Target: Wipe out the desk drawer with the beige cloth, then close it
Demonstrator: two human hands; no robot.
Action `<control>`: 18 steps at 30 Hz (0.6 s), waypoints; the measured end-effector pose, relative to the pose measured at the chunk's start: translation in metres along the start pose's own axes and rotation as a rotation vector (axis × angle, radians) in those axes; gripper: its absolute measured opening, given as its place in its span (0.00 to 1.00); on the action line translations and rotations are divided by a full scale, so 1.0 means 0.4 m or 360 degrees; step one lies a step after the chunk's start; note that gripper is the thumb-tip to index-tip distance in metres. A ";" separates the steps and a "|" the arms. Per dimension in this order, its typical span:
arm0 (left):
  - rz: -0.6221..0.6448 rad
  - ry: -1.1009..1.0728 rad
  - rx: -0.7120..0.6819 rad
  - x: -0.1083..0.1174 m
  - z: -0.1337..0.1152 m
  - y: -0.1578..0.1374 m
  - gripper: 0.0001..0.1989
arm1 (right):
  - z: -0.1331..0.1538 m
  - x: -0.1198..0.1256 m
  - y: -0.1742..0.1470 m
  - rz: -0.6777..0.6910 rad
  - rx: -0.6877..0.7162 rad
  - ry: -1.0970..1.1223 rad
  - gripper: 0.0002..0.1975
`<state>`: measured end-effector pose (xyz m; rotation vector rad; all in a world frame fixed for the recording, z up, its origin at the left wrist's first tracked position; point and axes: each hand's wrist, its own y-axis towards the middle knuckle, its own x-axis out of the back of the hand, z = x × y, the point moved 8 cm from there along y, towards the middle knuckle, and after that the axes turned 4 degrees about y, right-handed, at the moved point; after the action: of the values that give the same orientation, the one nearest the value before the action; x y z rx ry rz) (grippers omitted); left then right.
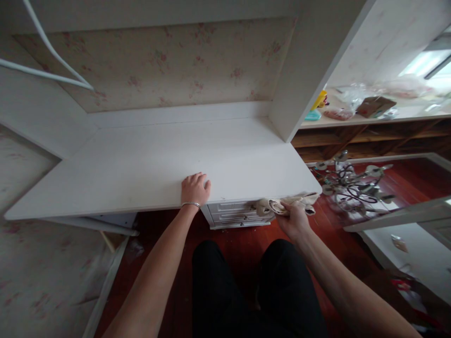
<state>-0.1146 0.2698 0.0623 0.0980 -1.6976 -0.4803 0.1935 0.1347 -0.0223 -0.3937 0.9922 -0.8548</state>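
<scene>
Looking down from my head camera, my left hand lies palm down on the front edge of the white desk top, fingers loosely curled over the surface and holding nothing; a thin silver bracelet circles that wrist just below the edge. My right hand is lower and to the right, just in front of the desk's edge, closed around a crumpled beige cloth. The cloth is bunched in my grip and spreads out to both sides of my fingers, its upper folds touching the front edge of the desk top near its right corner. Directly behind the cloth, under the desk top, sits a white drawer unit with small knobs; the left end of the cloth hangs in front of its top drawer. My dark trousers fill the bottom of the view, over a red-brown wooden floor. To the right, on the floor beyond the desk corner, lies a tangled light fitting with dark arms and white cups. Farther right, a shelf carries a brown box, plastic bags and a yellow item. Floral wallpaper backs the desk.
</scene>
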 end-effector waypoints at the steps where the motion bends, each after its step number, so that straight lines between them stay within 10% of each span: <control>1: 0.0000 -0.0002 0.0006 0.000 0.000 0.000 0.17 | -0.021 -0.014 -0.026 0.0014 -0.0030 -0.0007 0.17; 11: -0.0019 0.0005 0.0014 0.004 0.000 -0.002 0.17 | -0.399 -0.166 -0.191 0.0389 -0.0476 -0.0039 0.16; 18: -0.0009 0.0030 -0.0004 0.000 0.001 0.002 0.17 | -0.557 -0.078 -0.073 0.0413 -0.0314 -0.0157 0.12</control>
<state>-0.1147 0.2706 0.0627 0.1056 -1.6786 -0.4844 -0.0180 0.1586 -0.1002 -0.4590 1.0138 -0.5008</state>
